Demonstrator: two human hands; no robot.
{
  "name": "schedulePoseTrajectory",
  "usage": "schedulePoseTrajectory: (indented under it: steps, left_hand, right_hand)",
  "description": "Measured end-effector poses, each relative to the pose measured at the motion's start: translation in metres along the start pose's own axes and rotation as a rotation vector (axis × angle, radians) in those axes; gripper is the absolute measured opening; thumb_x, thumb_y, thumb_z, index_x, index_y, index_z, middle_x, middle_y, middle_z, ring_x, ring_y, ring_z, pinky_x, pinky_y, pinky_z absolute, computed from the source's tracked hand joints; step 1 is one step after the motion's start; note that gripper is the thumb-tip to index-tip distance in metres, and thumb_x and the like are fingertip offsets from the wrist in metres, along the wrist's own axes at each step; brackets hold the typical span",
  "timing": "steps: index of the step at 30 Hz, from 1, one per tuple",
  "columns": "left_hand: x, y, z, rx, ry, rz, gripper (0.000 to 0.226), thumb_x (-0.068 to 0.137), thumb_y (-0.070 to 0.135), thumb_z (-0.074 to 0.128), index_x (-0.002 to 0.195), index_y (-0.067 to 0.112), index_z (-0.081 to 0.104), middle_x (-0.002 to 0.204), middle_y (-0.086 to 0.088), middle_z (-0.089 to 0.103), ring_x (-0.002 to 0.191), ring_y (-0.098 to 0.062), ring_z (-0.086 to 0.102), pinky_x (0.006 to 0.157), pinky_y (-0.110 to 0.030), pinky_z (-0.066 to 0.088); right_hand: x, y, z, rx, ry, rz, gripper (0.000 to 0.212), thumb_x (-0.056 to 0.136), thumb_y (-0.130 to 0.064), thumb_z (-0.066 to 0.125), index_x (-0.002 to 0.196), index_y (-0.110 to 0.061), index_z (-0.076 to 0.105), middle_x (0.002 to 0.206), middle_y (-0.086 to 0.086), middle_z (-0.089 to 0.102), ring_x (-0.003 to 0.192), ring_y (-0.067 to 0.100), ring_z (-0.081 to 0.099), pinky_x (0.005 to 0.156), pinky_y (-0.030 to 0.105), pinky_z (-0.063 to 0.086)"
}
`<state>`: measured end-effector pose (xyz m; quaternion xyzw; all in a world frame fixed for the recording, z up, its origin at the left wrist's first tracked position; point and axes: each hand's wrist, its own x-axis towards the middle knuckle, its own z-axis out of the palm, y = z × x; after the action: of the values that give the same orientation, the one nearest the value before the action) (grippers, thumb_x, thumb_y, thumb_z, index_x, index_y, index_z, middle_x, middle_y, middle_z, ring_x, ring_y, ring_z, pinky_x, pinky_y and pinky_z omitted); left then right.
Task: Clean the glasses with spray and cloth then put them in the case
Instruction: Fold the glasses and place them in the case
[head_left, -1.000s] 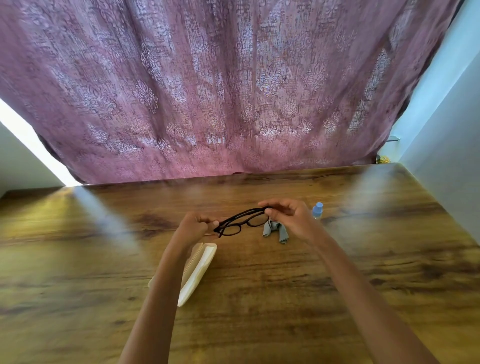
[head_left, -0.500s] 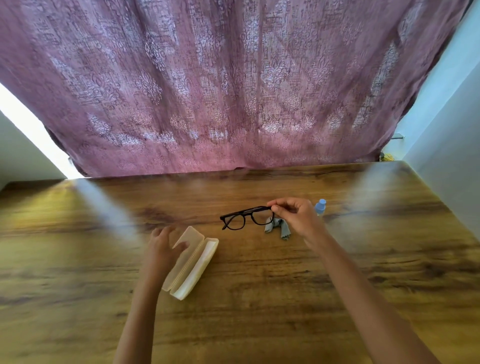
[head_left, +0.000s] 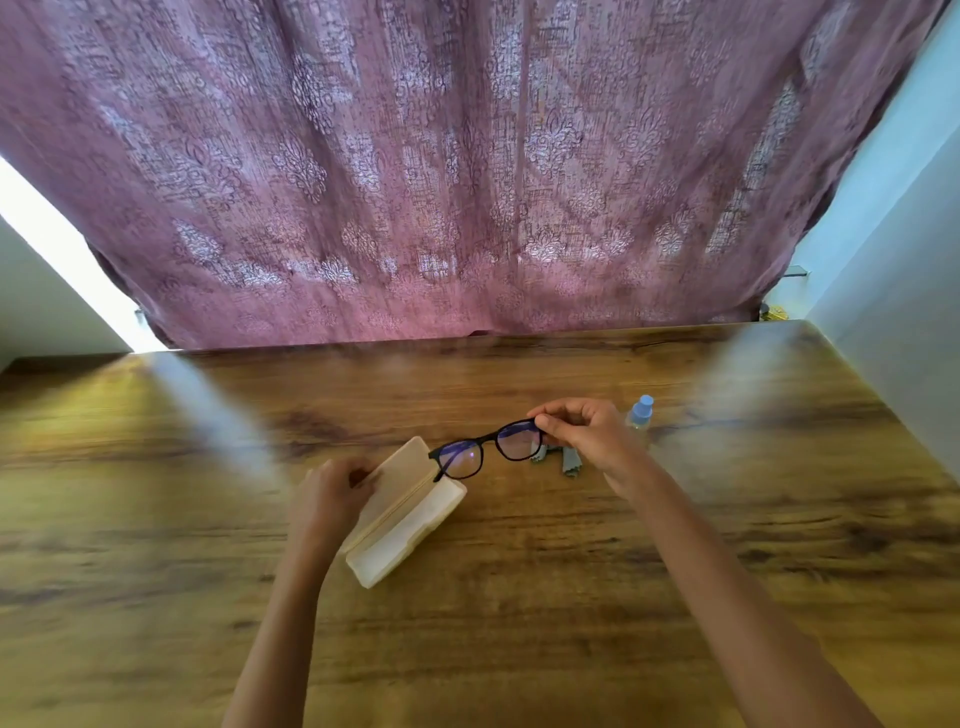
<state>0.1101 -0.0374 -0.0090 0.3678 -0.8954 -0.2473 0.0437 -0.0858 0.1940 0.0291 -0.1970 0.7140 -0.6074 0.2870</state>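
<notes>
Black-framed glasses (head_left: 483, 449) hang folded in the air, pinched at their right end by my right hand (head_left: 584, 434). Their left end hovers just over the far corner of the cream case (head_left: 402, 512), which lies open on the wooden table. My left hand (head_left: 332, 486) grips the case's lid along its left edge. A crumpled grey cloth (head_left: 566, 460) lies on the table under my right hand. The small spray bottle with a blue cap (head_left: 640, 413) stands just right of that hand, partly hidden by it.
The wooden table (head_left: 519, 623) runs to a far edge under a mauve patterned curtain (head_left: 467, 182). A pale wall (head_left: 893, 322) borders the table on the right. Bright light enters at the far left.
My left hand let go of the glasses, dropped to the case and took hold of its lid. My right hand has carried the glasses left and down toward the open case.
</notes>
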Motion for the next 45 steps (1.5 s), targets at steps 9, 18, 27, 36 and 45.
schedulePoseTrajectory:
  steps: [9,18,27,36,45]
  left_hand:
    - [0.016,0.058,0.005,-0.09,0.018,0.253,0.015,0.085,0.017,0.066,0.098,0.019,0.073,0.074,0.01,0.064,0.067,-0.006,0.053,0.053,-0.015,0.034]
    - [0.03,0.086,0.021,-0.065,-0.087,0.363,0.025,0.083,0.01,0.062,0.105,0.018,0.072,0.099,0.001,0.073,0.09,-0.013,0.064,0.079,-0.027,0.05]
    - [0.03,0.087,0.026,-0.072,-0.077,0.373,0.024,0.083,0.01,0.063,0.104,0.017,0.072,0.099,0.001,0.073,0.09,-0.013,0.065,0.08,-0.03,0.052]
    - [0.029,0.087,0.027,-0.071,-0.057,0.355,0.024,0.082,0.007,0.06,0.099,0.018,0.073,0.09,0.002,0.073,0.08,-0.013,0.064,0.07,-0.03,0.051]
    - [0.029,0.086,0.031,-0.074,-0.009,0.374,0.025,0.08,0.005,0.061,0.099,0.018,0.073,0.093,0.002,0.073,0.085,-0.015,0.065,0.071,-0.03,0.05]
  right_hand:
    - [0.0,0.014,0.004,-0.018,-0.058,0.092,0.01,0.082,-0.008,0.071,0.087,-0.015,0.075,0.09,0.004,0.075,0.091,0.021,0.07,0.085,0.031,0.056]
    - [-0.001,0.024,0.014,-0.055,-0.04,0.196,0.015,0.085,-0.006,0.068,0.099,-0.004,0.069,0.095,0.012,0.072,0.085,0.016,0.07,0.067,0.016,0.053]
    - [-0.003,0.047,0.032,-0.327,0.124,0.092,0.012,0.081,-0.027,0.073,0.088,-0.023,0.064,0.083,-0.01,0.069,0.079,0.003,0.065,0.062,0.012,0.045]
    - [-0.015,0.058,0.039,-0.369,0.114,-0.048,0.036,0.071,-0.024,0.082,0.102,-0.02,0.064,0.092,-0.01,0.063,0.082,-0.001,0.06,0.066,0.004,0.048]
    - [-0.018,0.062,0.04,-0.595,0.142,-0.139,0.04,0.069,-0.031,0.082,0.102,-0.017,0.064,0.093,-0.008,0.055,0.082,0.004,0.053,0.075,0.019,0.049]
